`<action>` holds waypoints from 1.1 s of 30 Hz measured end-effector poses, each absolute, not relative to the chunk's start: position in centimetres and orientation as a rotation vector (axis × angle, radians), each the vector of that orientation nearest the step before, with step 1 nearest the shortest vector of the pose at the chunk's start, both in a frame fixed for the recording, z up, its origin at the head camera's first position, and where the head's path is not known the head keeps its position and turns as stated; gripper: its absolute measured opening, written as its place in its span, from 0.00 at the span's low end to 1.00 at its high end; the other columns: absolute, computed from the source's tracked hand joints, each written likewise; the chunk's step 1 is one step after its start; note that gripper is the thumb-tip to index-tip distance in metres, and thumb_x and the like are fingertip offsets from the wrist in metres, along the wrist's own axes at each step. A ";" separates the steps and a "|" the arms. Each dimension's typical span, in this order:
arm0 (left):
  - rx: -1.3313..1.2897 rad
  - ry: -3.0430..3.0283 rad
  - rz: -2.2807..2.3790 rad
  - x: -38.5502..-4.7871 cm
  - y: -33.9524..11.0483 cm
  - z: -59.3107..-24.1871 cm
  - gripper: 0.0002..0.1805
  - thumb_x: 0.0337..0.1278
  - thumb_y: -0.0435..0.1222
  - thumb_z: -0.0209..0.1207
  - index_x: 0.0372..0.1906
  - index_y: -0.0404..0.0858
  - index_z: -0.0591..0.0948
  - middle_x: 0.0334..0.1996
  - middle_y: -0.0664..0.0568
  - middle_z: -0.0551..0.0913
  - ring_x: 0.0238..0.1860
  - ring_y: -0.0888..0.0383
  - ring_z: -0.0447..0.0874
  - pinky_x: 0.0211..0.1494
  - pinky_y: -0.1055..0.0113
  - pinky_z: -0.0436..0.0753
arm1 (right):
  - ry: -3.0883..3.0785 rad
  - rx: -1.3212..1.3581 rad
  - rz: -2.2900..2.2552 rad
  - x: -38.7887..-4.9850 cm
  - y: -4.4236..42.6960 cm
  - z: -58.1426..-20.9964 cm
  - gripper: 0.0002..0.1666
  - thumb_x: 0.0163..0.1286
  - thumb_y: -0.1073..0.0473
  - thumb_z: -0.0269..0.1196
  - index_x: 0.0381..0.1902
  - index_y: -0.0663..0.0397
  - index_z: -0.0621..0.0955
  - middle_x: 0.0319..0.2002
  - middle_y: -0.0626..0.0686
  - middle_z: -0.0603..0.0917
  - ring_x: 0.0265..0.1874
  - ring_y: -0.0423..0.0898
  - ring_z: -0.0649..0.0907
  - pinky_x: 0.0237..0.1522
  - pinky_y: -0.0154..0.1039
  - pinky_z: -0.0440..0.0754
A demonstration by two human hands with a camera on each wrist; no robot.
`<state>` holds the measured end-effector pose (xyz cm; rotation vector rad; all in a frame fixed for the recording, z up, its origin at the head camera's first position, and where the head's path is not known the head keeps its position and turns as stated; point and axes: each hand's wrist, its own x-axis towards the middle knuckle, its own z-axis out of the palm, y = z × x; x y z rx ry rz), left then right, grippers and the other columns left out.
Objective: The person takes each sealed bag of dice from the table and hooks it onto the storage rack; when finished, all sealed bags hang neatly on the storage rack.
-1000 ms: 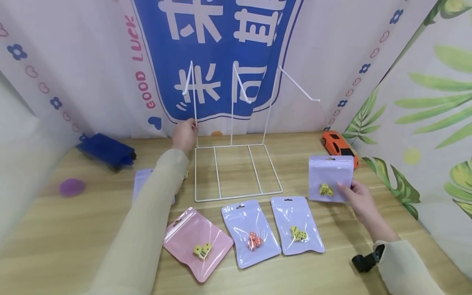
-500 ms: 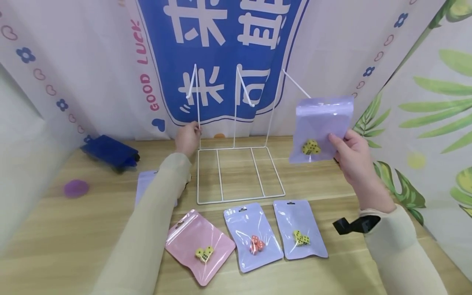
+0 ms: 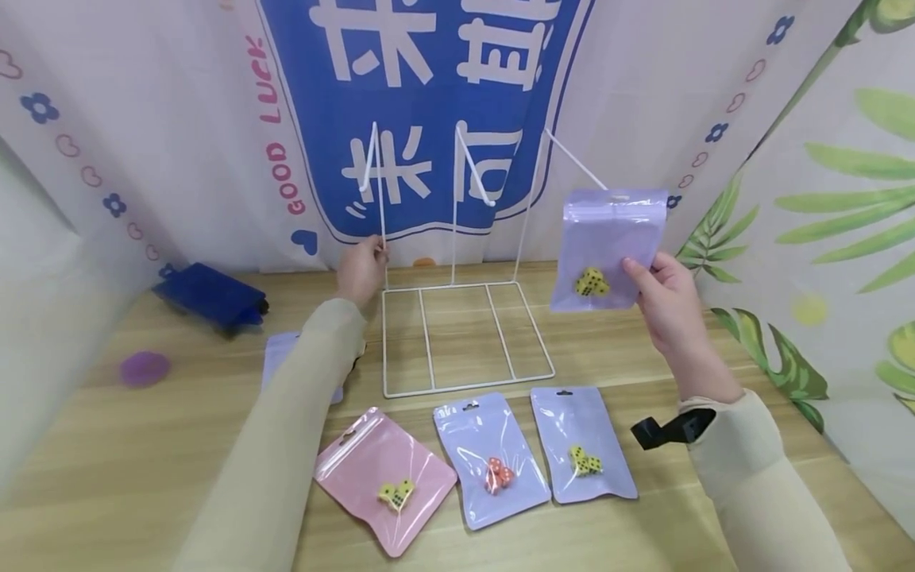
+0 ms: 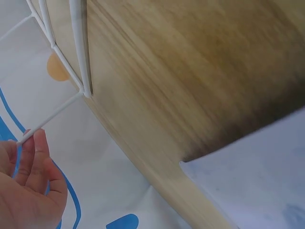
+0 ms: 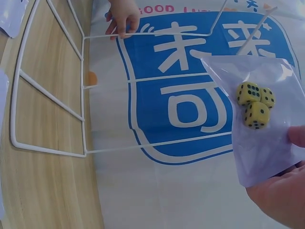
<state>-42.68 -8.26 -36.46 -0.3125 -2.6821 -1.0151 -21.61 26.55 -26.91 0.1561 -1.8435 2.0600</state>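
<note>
My right hand (image 3: pixel 668 306) pinches a lilac zip bag (image 3: pixel 615 238) by its right side, thumb in front. Yellow dice (image 5: pixel 257 107) show through the bag's clear front. The bag's top edge, with its hang hole, is at the tip of the right hook (image 3: pixel 577 159) of a white wire rack (image 3: pixel 432 389); whether the tip has entered the hole I cannot tell. With fingertips and thumb, my left hand (image 3: pixel 360 270) grips the rack's left upright (image 4: pixel 57 112). The left hook (image 3: pixel 368 163) and middle hook (image 3: pixel 475 168) carry nothing.
In front of the rack lie a pink bag (image 3: pixel 386 445) with yellow dice, a lilac bag (image 3: pixel 486 429) with orange-red dice and another lilac bag (image 3: pixel 579 413) with yellow dice. My left sleeve partly covers one more bag (image 3: pixel 277 353). Farther left are a blue object (image 3: pixel 210 294) and a purple disc (image 3: pixel 145 369).
My right hand has raised the bag from low over the table's right side, then shifted it slightly left at the right hook. My left hand has stayed on the upright.
</note>
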 end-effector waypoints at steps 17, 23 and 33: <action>-0.324 -2.699 -0.989 -42.4 -8.2 -36.0 0.07 0.64 0.33 0.50 0.39 0.34 0.77 0.38 0.41 0.81 0.36 0.48 0.79 0.41 0.58 0.79 | -2.214 -0.156 1.783 -28.7 26.1 -26.3 0.27 0.69 0.56 0.54 0.60 0.67 0.66 0.60 0.62 0.68 0.59 0.54 0.69 0.60 0.44 0.67; -0.304 -2.709 -1.016 -42.4 -8.5 -36.0 0.09 0.64 0.32 0.50 0.41 0.32 0.78 0.39 0.41 0.81 0.37 0.48 0.79 0.42 0.59 0.78 | -2.289 -0.229 1.702 -31.8 25.1 -25.8 0.27 0.69 0.55 0.53 0.59 0.68 0.67 0.58 0.63 0.70 0.56 0.53 0.71 0.58 0.41 0.69; -0.341 -2.694 -0.991 -42.1 -8.3 -35.5 0.07 0.64 0.32 0.50 0.38 0.32 0.77 0.38 0.40 0.81 0.38 0.48 0.79 0.43 0.59 0.79 | -2.247 -0.261 1.803 -34.5 24.6 -25.3 0.25 0.71 0.56 0.50 0.60 0.67 0.65 0.57 0.62 0.70 0.53 0.51 0.72 0.56 0.41 0.70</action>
